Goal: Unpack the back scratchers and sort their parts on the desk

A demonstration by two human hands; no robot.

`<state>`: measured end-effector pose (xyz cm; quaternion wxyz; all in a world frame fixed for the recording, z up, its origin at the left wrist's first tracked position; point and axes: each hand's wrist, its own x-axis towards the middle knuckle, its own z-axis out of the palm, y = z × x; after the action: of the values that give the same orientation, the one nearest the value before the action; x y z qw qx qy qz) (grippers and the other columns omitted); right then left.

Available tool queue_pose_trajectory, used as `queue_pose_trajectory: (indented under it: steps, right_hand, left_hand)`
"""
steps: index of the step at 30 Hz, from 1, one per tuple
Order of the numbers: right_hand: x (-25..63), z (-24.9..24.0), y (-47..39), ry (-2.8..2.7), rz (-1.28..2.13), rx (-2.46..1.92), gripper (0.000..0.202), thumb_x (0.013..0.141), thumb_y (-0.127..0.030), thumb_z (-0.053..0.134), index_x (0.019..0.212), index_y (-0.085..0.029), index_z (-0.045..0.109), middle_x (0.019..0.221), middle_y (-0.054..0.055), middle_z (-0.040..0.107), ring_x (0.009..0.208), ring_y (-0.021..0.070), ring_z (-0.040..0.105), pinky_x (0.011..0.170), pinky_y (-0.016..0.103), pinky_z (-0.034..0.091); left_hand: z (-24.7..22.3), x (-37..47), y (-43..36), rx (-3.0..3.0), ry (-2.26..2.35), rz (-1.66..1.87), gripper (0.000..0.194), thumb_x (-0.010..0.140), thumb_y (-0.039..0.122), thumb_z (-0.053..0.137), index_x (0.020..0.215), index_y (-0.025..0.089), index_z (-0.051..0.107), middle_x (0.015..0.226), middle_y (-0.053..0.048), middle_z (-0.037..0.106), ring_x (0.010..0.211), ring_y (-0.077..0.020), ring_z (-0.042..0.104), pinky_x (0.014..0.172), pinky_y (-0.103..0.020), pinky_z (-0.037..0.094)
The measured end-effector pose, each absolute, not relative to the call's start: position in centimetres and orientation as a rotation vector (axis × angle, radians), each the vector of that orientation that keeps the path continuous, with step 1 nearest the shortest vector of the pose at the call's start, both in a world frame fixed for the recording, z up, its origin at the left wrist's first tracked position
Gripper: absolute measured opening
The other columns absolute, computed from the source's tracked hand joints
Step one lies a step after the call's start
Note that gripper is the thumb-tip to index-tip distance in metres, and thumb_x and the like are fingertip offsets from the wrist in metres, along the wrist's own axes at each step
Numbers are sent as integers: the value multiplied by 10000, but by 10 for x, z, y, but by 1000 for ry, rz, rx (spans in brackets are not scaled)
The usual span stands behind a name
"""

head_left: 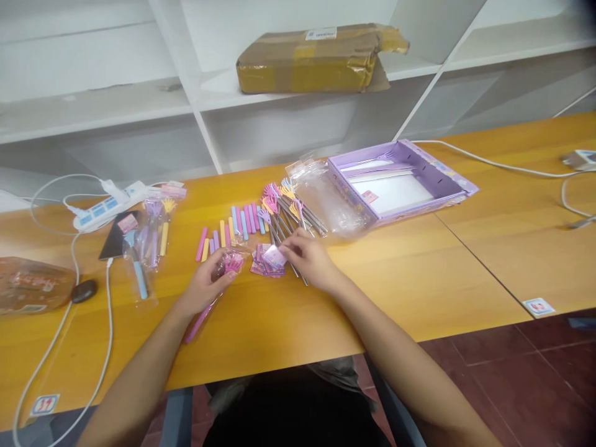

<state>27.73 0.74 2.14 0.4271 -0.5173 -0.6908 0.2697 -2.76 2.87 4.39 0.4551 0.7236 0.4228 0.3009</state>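
My left hand [205,287] holds a pink hand-shaped scratcher [233,263] in a clear bag, its pink handle pointing down toward the table's front edge. Between the thumb and fingers of my right hand [310,257] is a small pale card [274,256], just over a pile of pink and purple cards [259,267]. Behind the cards lie metal-stemmed scratchers [284,208] with pink, yellow, blue and purple heads. Short coloured handle tubes [228,231] are laid side by side behind my left hand.
A purple open box [414,203] stands at the back right beside clear plastic bags [321,192]. Bagged scratchers [141,279], a black phone [114,239], a power strip [109,205] and white cables lie left. A taped carton [307,62] rests on the shelf.
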Motion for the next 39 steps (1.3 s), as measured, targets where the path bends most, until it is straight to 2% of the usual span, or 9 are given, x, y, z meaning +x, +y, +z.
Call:
queue_pose_trajectory:
  steps: [3, 7, 10, 12, 14, 21, 26, 33, 39]
  right_hand:
    - [271, 22, 2, -1814, 557, -1356, 151, 1069, -260, 633, 1102, -229, 777, 1028, 62, 584, 895, 216, 631, 875, 362, 524]
    - [262, 33, -5, -1893, 717, -1147, 380, 1039, -356, 704, 1400, -237, 687, 1033, 50, 580, 873, 210, 615, 832, 345, 523]
    - [254, 40, -5, -1883, 861, -1022, 256, 1088, -430, 615, 1142, -219, 750, 910, 24, 586, 813, 196, 587, 782, 326, 480]
    - [249, 48, -6, -1705, 758, -1081, 399, 1135, -434, 496, 856, -215, 678, 809, 14, 556, 772, 194, 560, 741, 324, 437]
    - [248, 60, -8, -1494, 575, -1149, 464, 1150, -428, 460, 753, -222, 582, 776, 11, 535, 760, 195, 541, 719, 327, 409]
    - [266, 107, -16, -1349, 339, -1134, 410, 1114, -474, 574, 780, -239, 606, 756, 0, 532, 695, 173, 520, 651, 322, 426]
    - [268, 100, -9, -1367, 952, -985, 399, 942, -641, 776, 1038, -265, 684, 759, -25, 639, 591, 160, 576, 554, 305, 485]
    - [287, 115, 14, -1309, 703, -1005, 264, 998, -487, 750, 902, -246, 700, 893, 19, 707, 819, 188, 659, 800, 359, 577]
    - [346, 164, 65, -1020, 376, -755, 210, 1017, -373, 696, 885, -258, 579, 805, 4, 624, 701, 161, 633, 647, 327, 496]
  left_hand:
    - [44, -23, 26, 1722, 1075, 751, 608, 966, 561, 751, 1424, 192, 598, 1423, -137, 695, 1316, -321, 667, 1152, -445, 513]
    - [47, -11, 17, 1668, 934, 636, 400, 1004, 514, 723, 1244, 211, 618, 1188, -76, 729, 1117, -246, 693, 1012, -376, 538]
    - [49, -7, 14, 1650, 829, 486, 376, 999, 506, 735, 1200, 205, 635, 1135, -58, 713, 1039, -219, 673, 952, -349, 526]
    - [47, -10, 16, 1626, 752, 311, 407, 971, 527, 764, 1177, 193, 656, 1037, -35, 697, 919, -194, 655, 862, -320, 518]
    - [45, -14, 20, 1582, 671, 190, 448, 948, 555, 783, 1174, 184, 675, 969, -22, 682, 849, -182, 639, 811, -309, 507]
    - [37, -21, 27, 1517, 525, 198, 464, 928, 567, 818, 1178, 191, 709, 1038, -39, 685, 954, -198, 656, 908, -325, 514]
    - [30, -17, 22, 1488, 534, 149, 471, 1008, 614, 704, 1191, 182, 659, 903, -26, 693, 829, -167, 668, 788, -292, 492]
    - [27, -14, 20, 1455, 608, 244, 502, 1028, 653, 641, 1206, 184, 619, 803, 40, 544, 673, -123, 490, 656, -270, 394]
    - [24, -13, 21, 1383, 523, 256, 452, 1052, 647, 603, 1034, 196, 592, 766, 48, 473, 671, -131, 427, 660, -287, 342]
